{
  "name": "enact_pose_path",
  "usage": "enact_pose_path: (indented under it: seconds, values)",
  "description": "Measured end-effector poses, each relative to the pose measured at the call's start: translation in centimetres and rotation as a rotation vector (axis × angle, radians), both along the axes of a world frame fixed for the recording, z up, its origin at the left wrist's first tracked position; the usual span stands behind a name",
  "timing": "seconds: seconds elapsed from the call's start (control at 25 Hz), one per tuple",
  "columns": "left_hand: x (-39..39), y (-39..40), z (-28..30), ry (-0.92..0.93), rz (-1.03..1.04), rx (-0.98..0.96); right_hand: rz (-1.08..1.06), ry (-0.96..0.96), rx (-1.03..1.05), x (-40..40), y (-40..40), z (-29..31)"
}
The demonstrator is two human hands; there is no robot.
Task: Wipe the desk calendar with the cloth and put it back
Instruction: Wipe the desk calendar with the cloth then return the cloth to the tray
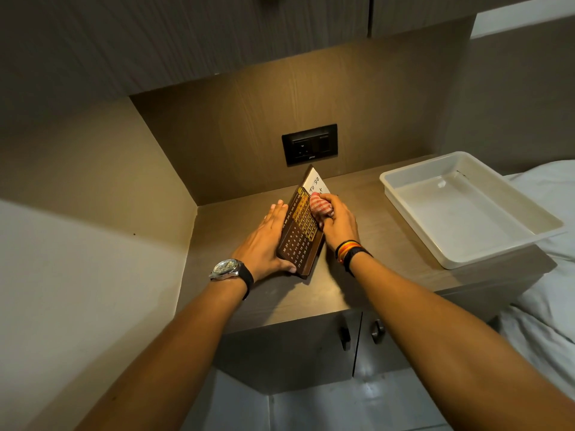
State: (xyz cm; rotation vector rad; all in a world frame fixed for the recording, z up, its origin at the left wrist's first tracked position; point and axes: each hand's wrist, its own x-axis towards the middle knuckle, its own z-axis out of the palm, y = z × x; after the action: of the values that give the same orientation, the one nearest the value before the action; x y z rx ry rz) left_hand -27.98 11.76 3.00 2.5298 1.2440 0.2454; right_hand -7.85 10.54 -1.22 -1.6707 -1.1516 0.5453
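The desk calendar (298, 244) is a dark brown board with rows of numbers, a gold date grid and a white "TO DO" note at its far end. It stands tilted on its edge on the wooden cabinet top (373, 244). My left hand (264, 244) grips its left side and near corner, thumb under the bottom edge. My right hand (337, 222) holds a bunched red-and-white checked cloth (319, 206) pressed against the calendar's face, near the gold grid.
A white plastic tray (541, 225) sits at the right end of the cabinet top, overhanging a bed with a white sheet (547, 306). A black wall socket (309, 144) is behind the calendar. Upper cabinets hang overhead; two cabinet doors with handles (361, 334) are below.
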Motion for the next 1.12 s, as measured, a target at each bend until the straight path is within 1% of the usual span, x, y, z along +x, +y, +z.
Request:
enact_pose_path:
  seconds: [0.04, 0.12, 0.2, 0.24, 0.28, 0.4, 0.52, 0.64, 0.72, 0.8, 0.88, 0.92, 1.04, 1.12]
  values:
    - [0.1, 0.0, 0.0, 0.000, 0.001, 0.000, 0.008, 0.015, -0.030, -0.6, -0.6, -0.9]
    - [0.3, 0.0, -0.1, 0.002, -0.005, 0.008, 0.034, 0.024, 0.002, -2.6, -3.3, -3.1]
    - [0.2, 0.0, -0.1, 0.004, -0.007, 0.014, 0.088, -0.033, 0.075, -4.1, -6.0, -4.7]
    - [0.1, 0.0, -0.1, 0.005, -0.007, 0.017, 0.098, -0.064, 0.090, -3.9, -6.1, -4.9]
    - [0.2, -0.1, -0.1, 0.007, -0.004, 0.020, 0.090, -0.070, 0.078, -3.2, -5.3, -4.6]
    - [0.2, -0.1, 0.0, 0.009, 0.007, 0.022, 0.069, -0.050, -0.064, -1.0, -2.0, -2.9]
    - [0.3, -0.2, 0.0, 0.011, 0.018, 0.015, 0.147, -0.070, -0.006, -2.2, -3.8, -3.3]
    - [0.3, -0.1, 0.2, 0.014, 0.010, 0.020, 0.272, -0.202, 0.075, -4.1, -9.2, -5.4]
    - [0.3, -0.3, 0.3, 0.026, 0.016, 0.021, 0.324, -0.259, 0.080, -3.0, -8.8, -5.2]
    - [0.3, -0.5, 0.5, 0.031, 0.017, 0.016, 0.281, -0.245, 0.023, -1.5, -6.4, -4.0]
    - [0.5, -0.7, 0.7, 0.040, 0.027, 0.016, 0.229, -0.219, -0.004, -1.7, -5.8, -3.3]
    - [0.5, -0.7, 0.7, 0.045, 0.027, 0.017, 0.231, -0.222, 0.009, -2.6, -6.5, -3.7]
    - [0.4, -0.7, 0.8, 0.045, 0.018, 0.040, 0.345, -0.283, 0.084, -4.2, -10.4, -5.2]
    - [0.6, -0.7, 0.9, 0.054, 0.018, 0.047, 0.317, -0.299, 0.079, -3.0, -8.9, -4.7]
